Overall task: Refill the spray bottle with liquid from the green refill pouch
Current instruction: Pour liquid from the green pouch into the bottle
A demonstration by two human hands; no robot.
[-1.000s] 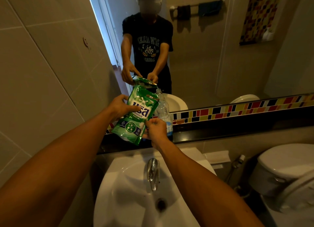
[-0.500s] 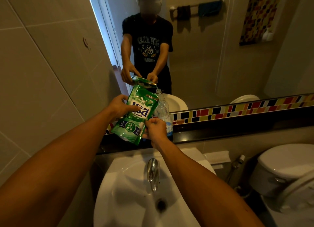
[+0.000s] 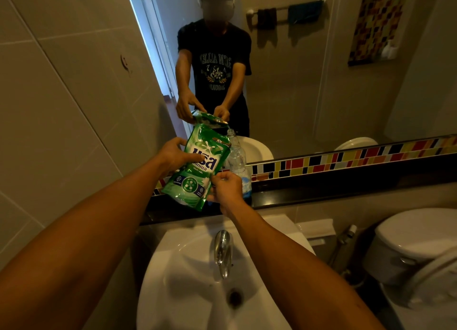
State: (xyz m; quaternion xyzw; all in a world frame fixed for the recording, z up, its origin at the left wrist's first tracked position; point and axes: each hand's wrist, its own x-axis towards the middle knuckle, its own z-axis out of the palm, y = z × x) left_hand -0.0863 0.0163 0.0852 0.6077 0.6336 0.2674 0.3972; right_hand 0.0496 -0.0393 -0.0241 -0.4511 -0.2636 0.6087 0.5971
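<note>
Mid-pour: left hand (image 3: 176,156) in a curled grip on the tilted green refill pouch (image 3: 197,167), right hand (image 3: 226,187) pinching its lower edge, spout at one o'clock over the open spray bottle (image 3: 238,160) on the dark ledge (image 3: 321,191); next, probably, steadier tilting without overflowing.

Green refill pouch (image 3: 196,166), between both hands: large white Thai brand lettering on a blue band, smaller lines below too small to read. Mirrored T-shirt (image 3: 215,68) print reversed, only partly legible, not transcribed.
</note>
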